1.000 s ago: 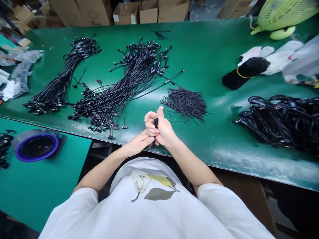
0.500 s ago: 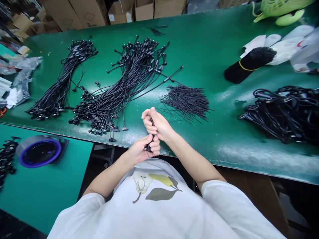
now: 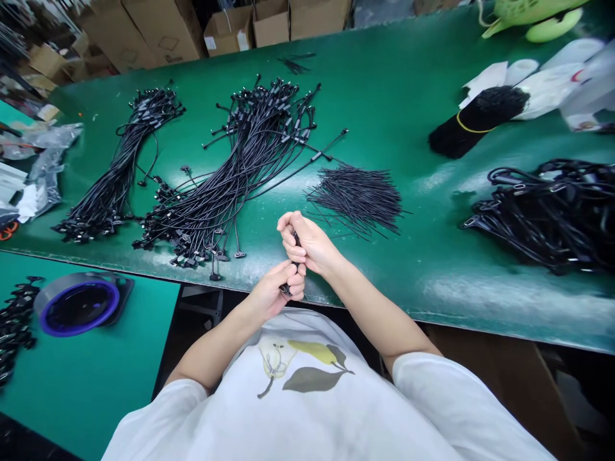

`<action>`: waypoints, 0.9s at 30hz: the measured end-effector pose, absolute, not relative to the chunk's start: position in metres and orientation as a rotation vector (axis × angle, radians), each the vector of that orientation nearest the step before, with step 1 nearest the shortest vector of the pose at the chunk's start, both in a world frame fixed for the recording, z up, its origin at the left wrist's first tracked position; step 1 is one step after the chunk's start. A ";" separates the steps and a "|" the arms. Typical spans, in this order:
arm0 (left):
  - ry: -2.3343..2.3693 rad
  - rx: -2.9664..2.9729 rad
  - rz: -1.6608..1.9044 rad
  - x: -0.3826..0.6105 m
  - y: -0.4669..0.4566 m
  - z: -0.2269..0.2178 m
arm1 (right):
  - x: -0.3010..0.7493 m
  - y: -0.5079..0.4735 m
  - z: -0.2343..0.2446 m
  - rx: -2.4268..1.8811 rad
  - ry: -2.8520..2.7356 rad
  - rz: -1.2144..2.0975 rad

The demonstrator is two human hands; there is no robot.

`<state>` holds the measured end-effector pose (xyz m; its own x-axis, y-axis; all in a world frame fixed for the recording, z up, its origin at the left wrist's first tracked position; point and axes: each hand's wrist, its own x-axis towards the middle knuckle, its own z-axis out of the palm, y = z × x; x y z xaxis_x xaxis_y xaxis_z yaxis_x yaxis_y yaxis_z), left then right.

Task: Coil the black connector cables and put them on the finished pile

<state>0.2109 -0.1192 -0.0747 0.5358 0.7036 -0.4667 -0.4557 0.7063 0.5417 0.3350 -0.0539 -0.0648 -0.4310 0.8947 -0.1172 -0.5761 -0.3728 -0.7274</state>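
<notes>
Two hands, both closed. The left hand [image 3: 273, 291] and the right hand [image 3: 307, 246] grip one small black plastic part [image 3: 296, 239], mostly hidden by the fingers, with the right hand above the left, just over the near edge of the green counter [image 3: 384, 83]. On that counter: two long bundles of black cables with connector ends, the left bundle [image 3: 118, 166] and the middle bundle [image 3: 240, 169], the latter nearest the hands; one loose pile of short black wires [image 3: 355, 200], just beyond the right hand; one small tuft of black wires [image 3: 293, 65] at the far edge; one black bundle with a yellow band [image 3: 475, 121], far right; one heap of looped black cords [image 3: 542, 214], right. On a lower teal counter [image 3: 91, 378], near left: one round grey-and-blue tape roll [image 3: 79, 306] and one small heap of black connectors [image 3: 14, 326]. Beyond the far edge: five cardboard boxes [image 3: 271, 22].
</notes>
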 end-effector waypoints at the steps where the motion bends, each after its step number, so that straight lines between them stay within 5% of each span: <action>1: 0.728 0.412 0.716 0.211 -0.119 -0.077 | 0.338 -0.053 -0.063 -0.664 -0.754 1.939; 13: 0.742 0.574 0.529 0.212 -0.117 -0.090 | 0.357 -0.064 -0.065 -0.800 -0.714 1.755; 16: 0.884 0.830 0.533 0.203 -0.115 -0.096 | 0.376 -0.081 -0.072 -0.971 -1.391 1.374; 22: 1.070 1.830 0.301 0.192 -0.114 -0.094 | 0.399 -0.135 -0.091 -1.089 -2.567 0.105; 27: 0.978 2.043 0.036 0.201 -0.116 -0.094 | 0.399 -0.149 -0.102 -1.098 -2.685 -0.144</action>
<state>0.2013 -0.1163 -0.0942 0.6936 0.6508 -0.3087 0.6267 -0.3339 0.7041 0.3995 -0.1491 -0.1022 -0.6900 0.6777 0.2543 0.7010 0.7131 0.0018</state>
